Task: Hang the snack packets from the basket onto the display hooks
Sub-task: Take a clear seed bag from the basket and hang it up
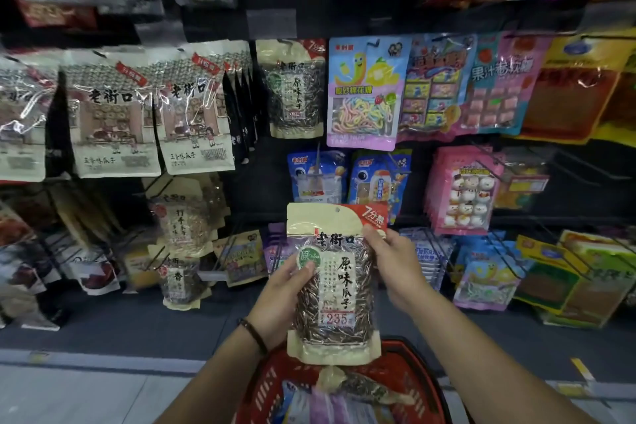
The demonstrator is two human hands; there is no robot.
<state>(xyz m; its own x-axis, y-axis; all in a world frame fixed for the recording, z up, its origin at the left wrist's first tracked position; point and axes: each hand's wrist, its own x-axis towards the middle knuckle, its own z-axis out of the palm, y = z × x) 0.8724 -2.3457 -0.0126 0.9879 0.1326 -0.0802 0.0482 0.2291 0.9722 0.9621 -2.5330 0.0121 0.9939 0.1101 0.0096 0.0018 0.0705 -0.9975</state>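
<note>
Head view, mid-carry: seed packet [332,282] held upright just above the red basket [413,353], clear of its rim, with more packets lying in there below. Gripped along one edge by the left hand [284,289], thumb curled across the front over the green roundel, other fingers hidden behind. Pinched at the opposite edge by the right hand [392,265], just under the red corner flash, fingertips [370,234] closed on the film. Judged as the lift-to-hook step, hanging not yet done. Aim for the matching seed packet [292,89] hanging well above the left thumb. Slide both grips up towards the header before raising, to stop the top flopping forward. Cannot tell from here where the hang hole sits, nor make out the hook behind that hanging packet, so feel for the hole with the right fingertips first. Keep the printed face outward and the header level, bring it to the hook's end, thread squarely, then push back until touching the packet already there. Loosen both grips only after feeling the weight taken. Mind the candy bag [368,93] just beyond the right fingertips' side of the target; avoid knocking it.
</note>
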